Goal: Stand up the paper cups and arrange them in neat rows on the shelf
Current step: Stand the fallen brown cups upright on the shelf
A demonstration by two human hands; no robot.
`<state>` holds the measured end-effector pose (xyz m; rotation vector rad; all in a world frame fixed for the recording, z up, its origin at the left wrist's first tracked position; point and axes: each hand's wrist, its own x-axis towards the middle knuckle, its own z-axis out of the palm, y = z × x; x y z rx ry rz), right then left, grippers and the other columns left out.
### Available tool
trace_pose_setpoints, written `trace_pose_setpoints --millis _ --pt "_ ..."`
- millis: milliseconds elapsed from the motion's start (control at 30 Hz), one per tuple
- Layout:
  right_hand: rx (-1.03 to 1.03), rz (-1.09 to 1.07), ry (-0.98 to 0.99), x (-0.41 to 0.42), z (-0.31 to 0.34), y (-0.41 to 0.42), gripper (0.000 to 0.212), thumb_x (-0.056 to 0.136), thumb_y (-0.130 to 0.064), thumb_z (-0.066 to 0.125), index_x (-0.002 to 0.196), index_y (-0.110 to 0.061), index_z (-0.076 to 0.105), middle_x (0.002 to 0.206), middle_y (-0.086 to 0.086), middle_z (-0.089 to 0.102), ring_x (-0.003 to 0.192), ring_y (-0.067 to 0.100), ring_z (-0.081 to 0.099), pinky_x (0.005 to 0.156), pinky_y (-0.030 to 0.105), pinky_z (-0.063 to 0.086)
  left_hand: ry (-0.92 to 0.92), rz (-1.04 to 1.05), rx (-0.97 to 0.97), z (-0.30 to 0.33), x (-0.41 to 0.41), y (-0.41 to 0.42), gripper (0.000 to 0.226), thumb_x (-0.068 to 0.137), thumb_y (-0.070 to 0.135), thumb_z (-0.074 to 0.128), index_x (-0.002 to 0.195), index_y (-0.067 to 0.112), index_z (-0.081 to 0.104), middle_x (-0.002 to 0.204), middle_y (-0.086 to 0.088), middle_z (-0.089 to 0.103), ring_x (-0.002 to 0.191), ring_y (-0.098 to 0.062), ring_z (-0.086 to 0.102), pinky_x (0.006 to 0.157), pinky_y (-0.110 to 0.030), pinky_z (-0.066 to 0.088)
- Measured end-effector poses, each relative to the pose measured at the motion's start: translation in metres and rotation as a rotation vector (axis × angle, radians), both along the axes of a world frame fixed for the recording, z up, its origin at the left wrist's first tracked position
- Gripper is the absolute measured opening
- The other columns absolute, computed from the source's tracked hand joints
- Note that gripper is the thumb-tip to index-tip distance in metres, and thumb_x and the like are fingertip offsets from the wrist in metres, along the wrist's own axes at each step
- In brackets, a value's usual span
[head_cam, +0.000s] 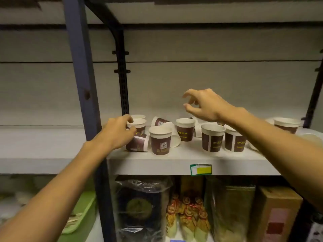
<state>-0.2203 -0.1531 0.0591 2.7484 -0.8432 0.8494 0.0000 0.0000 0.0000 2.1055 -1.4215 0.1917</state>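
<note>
Several brown-and-white paper cups crowd the grey shelf (174,164). Some stand upright, such as a front cup (160,140), a middle cup (185,129) and a right pair (212,137). Others lie on their sides, one at the front left (138,143) and one at the back (158,121). My left hand (118,132) grips an upright cup (139,125) at the far left by its rim. A fallen cup lies just below it. My right hand (203,104) hovers above the cups at mid shelf, fingers curled apart and holding nothing.
A blue upright post (82,84) and a black slotted rail (123,84) stand at the left of the cups. Another cup (286,124) stands at the far right. Below the shelf are bagged goods (141,206) and boxes (277,215). A green-and-yellow label (201,169) marks the shelf edge.
</note>
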Motion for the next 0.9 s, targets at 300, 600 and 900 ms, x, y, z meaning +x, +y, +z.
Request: trace_pose_setpoints --millis 300,600,900 --pt "0.039 0.125 0.245 0.086 -0.004 -0.081 0.033 0.089 -0.031 0.055 0.121 -0.021 0.056 0.105 0.009 0.068 0.099 0.029 0.061 0.089 0.042 0.052 0.106 0.145 0.086 -0.023 0.014 -0.024 0.039 0.089 0.028 0.060 0.127 0.022 0.050 0.120 -0.011 0.062 0.100 -0.026 0.057 0.088 -0.038 0.049" --pt "0.018 0.125 0.489 0.153 -0.013 -0.118 0.034 0.089 -0.022 0.056 0.124 -0.018 0.058 0.124 0.013 0.057 0.111 0.034 0.056 0.089 0.038 0.047 0.175 0.089 -0.047 -0.015 0.025 -0.022 0.036 0.087 0.021 0.066 0.118 0.033 0.054 0.090 -0.001 0.063 0.079 -0.012 0.058 0.062 -0.021 0.044" --pt "0.054 0.093 0.599 0.185 -0.028 -0.127 0.039 0.091 -0.020 0.056 0.130 -0.018 0.052 0.133 0.010 0.051 0.118 0.032 0.051 0.101 0.042 0.043 0.141 -0.034 -0.054 0.002 0.025 -0.026 0.040 0.083 0.015 0.069 0.113 0.037 0.054 0.091 0.009 0.060 0.085 -0.012 0.059 0.070 -0.025 0.053"
